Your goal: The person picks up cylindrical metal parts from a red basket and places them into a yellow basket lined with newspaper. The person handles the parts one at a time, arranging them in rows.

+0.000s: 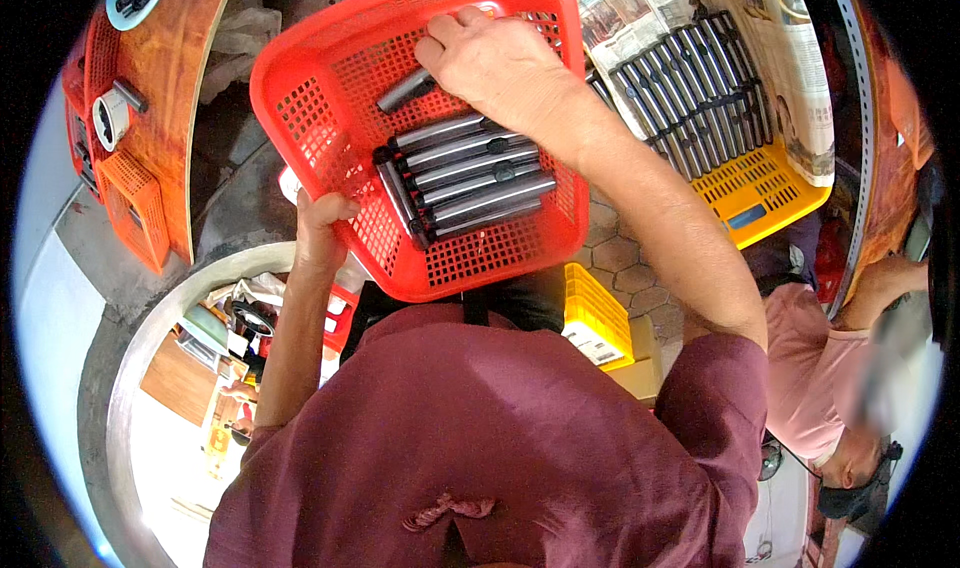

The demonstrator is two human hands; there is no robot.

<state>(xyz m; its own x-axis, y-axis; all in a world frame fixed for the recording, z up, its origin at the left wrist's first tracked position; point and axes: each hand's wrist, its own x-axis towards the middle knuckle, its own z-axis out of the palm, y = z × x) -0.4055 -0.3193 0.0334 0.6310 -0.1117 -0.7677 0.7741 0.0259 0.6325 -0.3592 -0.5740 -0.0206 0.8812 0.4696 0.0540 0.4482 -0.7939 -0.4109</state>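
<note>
A red plastic basket [300, 173] with perforated walls tilts in front of me. My left hand [322, 226] is closed on its near-left rim, thumb over the edge. Inside lie several shiny dark metal tubes [470, 173], side by side. Another tube [400, 196] lies crosswise at their left ends. Reaching in from the right, my right hand [490, 63] has its fingers curled at the far side of the basket. A short dark metal tube [405, 91] sticks out from under those fingers. The hand hides its other end.
To the right, a yellow crate [800, 203] lined with newspaper holds rows of similar tubes [690, 93]. A smaller yellow basket [598, 313] stands below it. Another person [815, 368] is at the right. A wooden table [185, 98] at the left carries a tape roll [110, 120] and an orange basket [135, 208].
</note>
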